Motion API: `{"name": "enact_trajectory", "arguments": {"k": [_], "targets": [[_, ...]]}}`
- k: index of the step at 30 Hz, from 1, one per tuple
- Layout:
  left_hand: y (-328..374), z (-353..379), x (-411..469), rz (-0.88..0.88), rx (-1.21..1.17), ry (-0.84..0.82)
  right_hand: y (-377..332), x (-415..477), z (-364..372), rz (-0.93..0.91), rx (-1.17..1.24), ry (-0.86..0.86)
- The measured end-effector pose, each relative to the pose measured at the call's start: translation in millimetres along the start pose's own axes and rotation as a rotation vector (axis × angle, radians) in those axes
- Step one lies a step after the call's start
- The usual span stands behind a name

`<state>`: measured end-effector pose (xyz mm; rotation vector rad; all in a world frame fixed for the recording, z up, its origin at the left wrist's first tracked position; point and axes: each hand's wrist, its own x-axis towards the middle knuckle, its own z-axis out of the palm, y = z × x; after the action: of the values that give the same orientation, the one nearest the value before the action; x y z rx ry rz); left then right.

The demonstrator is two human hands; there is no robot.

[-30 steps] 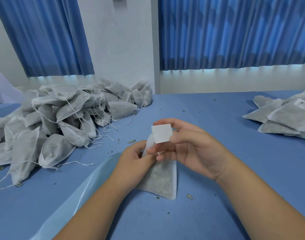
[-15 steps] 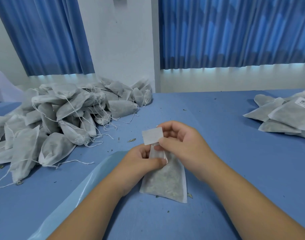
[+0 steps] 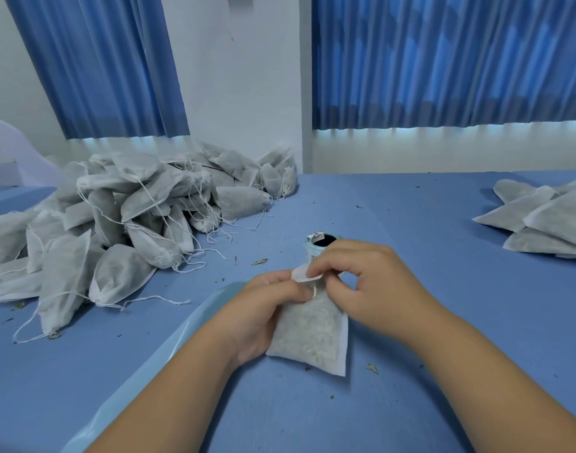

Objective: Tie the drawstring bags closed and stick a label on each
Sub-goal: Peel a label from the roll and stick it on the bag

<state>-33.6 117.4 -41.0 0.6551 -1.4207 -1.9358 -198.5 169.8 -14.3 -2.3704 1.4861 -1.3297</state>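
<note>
the bag (image 3: 312, 335) lies in the middle of the table (image 3: 410, 223) toward its near edge, neck gripped in the curled fingers of the left hand (image 3: 267, 308), while the right hand (image 3: 361, 282) pinches the label (image 3: 304, 275) at its top; best to land one edge, then smooth it flat.

Bare left hand (image 3: 263, 310), bare right hand (image 3: 375, 282)

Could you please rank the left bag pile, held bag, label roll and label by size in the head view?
1. left bag pile
2. held bag
3. label roll and label look alike, both partly hidden.
</note>
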Motion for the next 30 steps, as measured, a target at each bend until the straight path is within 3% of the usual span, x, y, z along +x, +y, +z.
{"name": "enact_trajectory", "arguments": {"k": [9,12,15,24,27,30], "targets": [[3.2,-3.0,-2.0,-0.072,-0.117,0.046,1.8,-4.3,-6.5,-0.018,-0.133,-0.123],[1.6,-4.4,-0.1,-0.022,-0.117,0.106,1.7,-5.1,-7.3,0.017,-0.155,-0.194],[0.1,-5.6,2.3,0.071,-0.085,0.166,-1.6,-5.8,-7.3,0.094,-0.045,-0.187],[-1.9,-4.4,1.2,0.125,-0.013,0.059,-2.3,-3.1,6.1,0.416,0.160,0.001],[-1.3,-4.3,0.6,0.144,-0.006,0.061,-1.1,-1.8,4.6,0.583,0.304,-0.025],[-1.3,-3.6,1.1,0.144,-0.024,0.094,1.1,-1.6,0.4,0.625,0.443,-0.081]]}}
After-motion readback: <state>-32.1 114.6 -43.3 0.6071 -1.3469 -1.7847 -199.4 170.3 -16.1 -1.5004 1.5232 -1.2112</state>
